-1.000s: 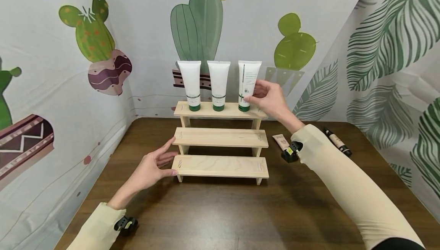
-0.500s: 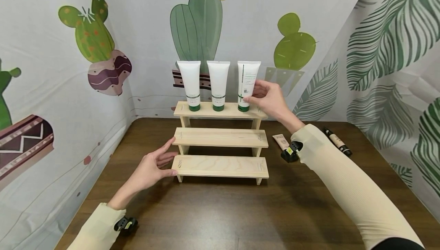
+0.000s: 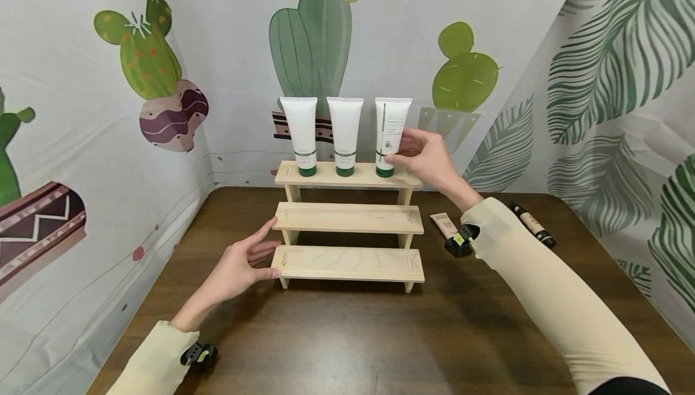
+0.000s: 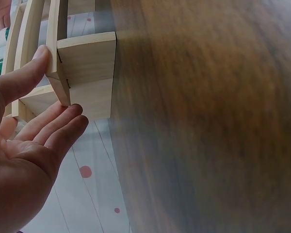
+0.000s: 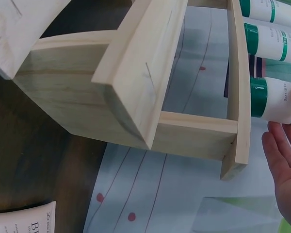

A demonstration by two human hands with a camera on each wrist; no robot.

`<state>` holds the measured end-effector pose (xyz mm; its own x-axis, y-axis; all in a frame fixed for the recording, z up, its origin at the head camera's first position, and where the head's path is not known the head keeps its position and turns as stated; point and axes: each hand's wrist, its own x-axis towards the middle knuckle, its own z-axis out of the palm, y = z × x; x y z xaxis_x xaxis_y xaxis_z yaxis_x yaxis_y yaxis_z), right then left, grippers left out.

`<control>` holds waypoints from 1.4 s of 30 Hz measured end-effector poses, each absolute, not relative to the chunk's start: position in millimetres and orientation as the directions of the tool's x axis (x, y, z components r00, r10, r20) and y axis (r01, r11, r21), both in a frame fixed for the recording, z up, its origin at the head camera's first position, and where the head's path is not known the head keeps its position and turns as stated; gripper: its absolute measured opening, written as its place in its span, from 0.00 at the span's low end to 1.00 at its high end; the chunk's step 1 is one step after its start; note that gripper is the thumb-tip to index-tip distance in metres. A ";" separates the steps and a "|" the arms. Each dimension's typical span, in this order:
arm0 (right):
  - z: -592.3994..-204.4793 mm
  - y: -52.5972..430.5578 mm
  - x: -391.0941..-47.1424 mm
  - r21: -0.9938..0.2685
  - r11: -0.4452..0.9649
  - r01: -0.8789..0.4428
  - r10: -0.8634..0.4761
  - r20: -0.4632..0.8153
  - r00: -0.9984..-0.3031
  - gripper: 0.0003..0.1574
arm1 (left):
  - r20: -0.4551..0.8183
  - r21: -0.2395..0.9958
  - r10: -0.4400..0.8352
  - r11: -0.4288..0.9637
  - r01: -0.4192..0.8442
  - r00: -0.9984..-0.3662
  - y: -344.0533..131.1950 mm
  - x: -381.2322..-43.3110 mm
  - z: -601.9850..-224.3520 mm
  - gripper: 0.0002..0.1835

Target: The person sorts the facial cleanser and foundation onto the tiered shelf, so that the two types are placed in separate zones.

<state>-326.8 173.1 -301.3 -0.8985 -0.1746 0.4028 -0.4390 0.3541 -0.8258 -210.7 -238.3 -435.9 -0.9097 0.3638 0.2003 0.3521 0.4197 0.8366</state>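
Note:
A three-tier wooden display stand (image 3: pixel 347 217) stands on the table. Two white squeeze tubes with green caps, a left one (image 3: pixel 301 132) and a middle one (image 3: pixel 345 132), stand cap-down on its top tier. My right hand (image 3: pixel 429 157) holds a third white squeeze tube (image 3: pixel 392 123) at the top tier's right end, thumb across its front near the green cap. That tube's printed text side faces me. My left hand (image 3: pixel 239 268) grips the stand's left end, thumb at the bottom tier's front corner and a finger reaching the middle tier. The left wrist view shows the fingertips (image 4: pixel 73 109) at the bottom tier's edge.
A pinkish BB cream tube (image 3: pixel 444 225) lies on the brown table (image 3: pixel 336 334), right of the stand and partly behind the right wrist's camera. Farther right lies a dark bottle with a beige label (image 3: pixel 534 225). A patterned cloth backdrop (image 3: pixel 228 39) hangs behind.
The third tube has shifted very slightly left and turned a little in my right hand. My left hand has stayed on the stand.

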 end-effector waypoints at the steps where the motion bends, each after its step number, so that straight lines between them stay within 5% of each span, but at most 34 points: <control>1: -301.5 173.8 -326.8 -0.827 0.349 -0.440 -0.176 0.404 -0.898 0.35 | 0.201 0.835 0.364 0.421 0.353 -0.910 -238.2 -210.5 -435.9 0.60; 24: -326.6 247.7 -296.5 -0.818 0.405 -0.408 -0.131 0.389 -0.912 0.33 | 0.201 0.843 0.362 0.409 0.349 -0.910 -239.8 -212.1 -440.2 0.59; 42: -388.1 320.5 -252.9 -0.765 0.537 -0.356 -0.158 0.324 -0.933 0.28 | 0.192 0.849 0.368 0.402 0.342 -0.910 -240.6 -212.2 -440.0 0.59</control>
